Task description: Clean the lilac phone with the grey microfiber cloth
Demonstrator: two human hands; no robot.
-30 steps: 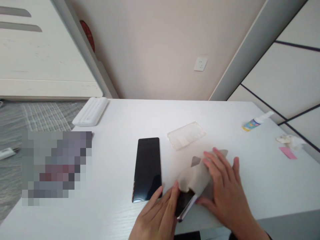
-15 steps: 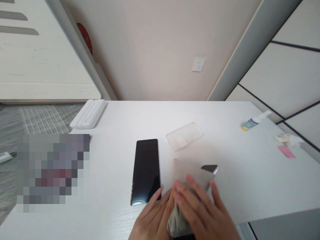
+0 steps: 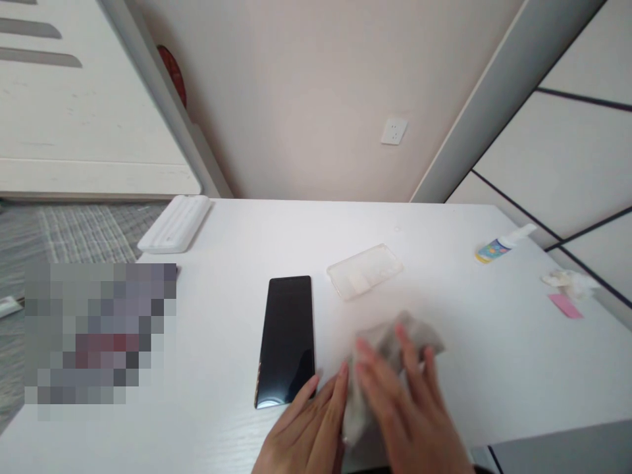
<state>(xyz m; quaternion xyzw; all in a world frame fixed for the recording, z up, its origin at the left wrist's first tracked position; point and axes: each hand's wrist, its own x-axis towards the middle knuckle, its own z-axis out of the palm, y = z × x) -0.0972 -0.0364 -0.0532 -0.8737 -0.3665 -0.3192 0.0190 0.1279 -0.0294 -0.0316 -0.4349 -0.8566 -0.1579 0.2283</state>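
Note:
My right hand lies over a grey cloth, its fingers spread and pressing the cloth down. Under the cloth is a dark phone, almost wholly hidden now. My left hand is at the left side of the cloth-covered phone, fingers together along its edge; the contact itself is hidden. Just left of it lies another black phone, screen up, its lower right corner near my left thumb. A clear phone case rests beyond the cloth.
Around these on the white table are a white box-like case at the back left, a small spray bottle, a crumpled tissue and a pink slip on the right. A blurred-out patch covers the left edge.
My right hand has shifted slightly to the right with the cloth, which now spreads over the phone corner that showed before. My left hand stays nearly in place.

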